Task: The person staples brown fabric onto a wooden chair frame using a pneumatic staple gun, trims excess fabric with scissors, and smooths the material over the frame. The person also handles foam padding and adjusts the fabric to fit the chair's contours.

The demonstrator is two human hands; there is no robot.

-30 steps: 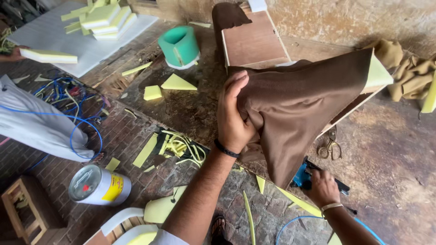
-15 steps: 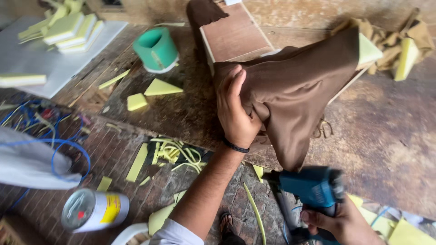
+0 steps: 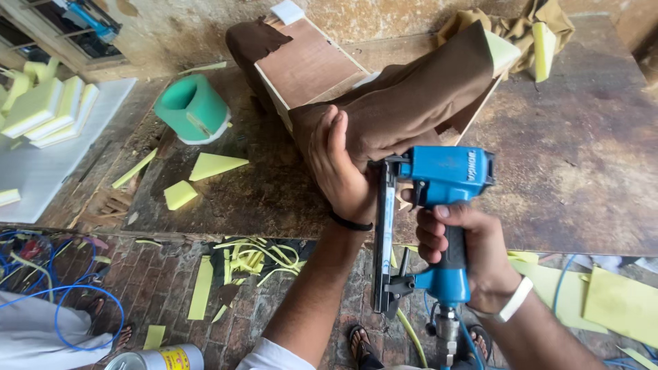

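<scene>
The left hand [image 3: 337, 171] lies flat with fingers together, pressing brown fabric [image 3: 411, 103] against a foam-padded wooden frame [image 3: 308, 65] on the bench [image 3: 582, 171]. The right hand [image 3: 466, 253] is wrapped tight around the grip of a blue staple gun [image 3: 432, 205], its nose just right of the left hand, at the fabric's near edge. A green roll [image 3: 192, 106] stands far left.

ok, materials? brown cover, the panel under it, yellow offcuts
Brown cover: looks like matte woven fabric; it folds and creases softly under the left hand.
Panel: probably plywood, with a flat brown face and pale edge.
Yellow offcuts: likely foam, thick with clean-cut faces.
</scene>
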